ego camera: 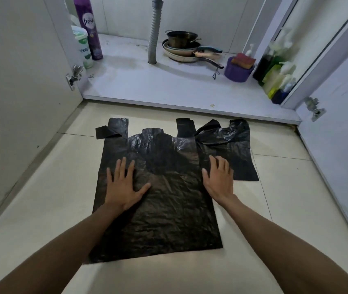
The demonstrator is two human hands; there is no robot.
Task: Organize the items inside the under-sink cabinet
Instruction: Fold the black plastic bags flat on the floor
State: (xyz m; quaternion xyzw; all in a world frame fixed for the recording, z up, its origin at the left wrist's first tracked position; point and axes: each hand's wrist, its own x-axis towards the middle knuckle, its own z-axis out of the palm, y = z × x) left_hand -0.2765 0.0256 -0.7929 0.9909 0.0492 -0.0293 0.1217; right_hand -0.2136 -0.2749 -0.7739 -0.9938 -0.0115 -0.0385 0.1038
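Pale tiled floor in front of an open under-sink cabinet, both doors swung wide.

Black bag lies flat on the tiles, handles pointing toward the cabinet and the left handle folded over at its tip. Second bag, also black and more crumpled, lies beside it on the right, its left edge tucked under the first.

Left hand rests palm down on the bag's left half. Its grip is spread, fingers straight, thumb angled inward. Right hand rests palm down on the bag's right edge, near the overlap with the second bag. Its grip is spread too, holding nothing.

Cabinet shelf:
- Grey drain hose drops to the shelf near the middle.
- Stacked pans sit just right of the hose, handles pointing right.
- Purple spray can stands upright at the far left, with a white tub in front of it.
- Purple pot on the right holds sponges.
- Bottles cluster against the right wall.
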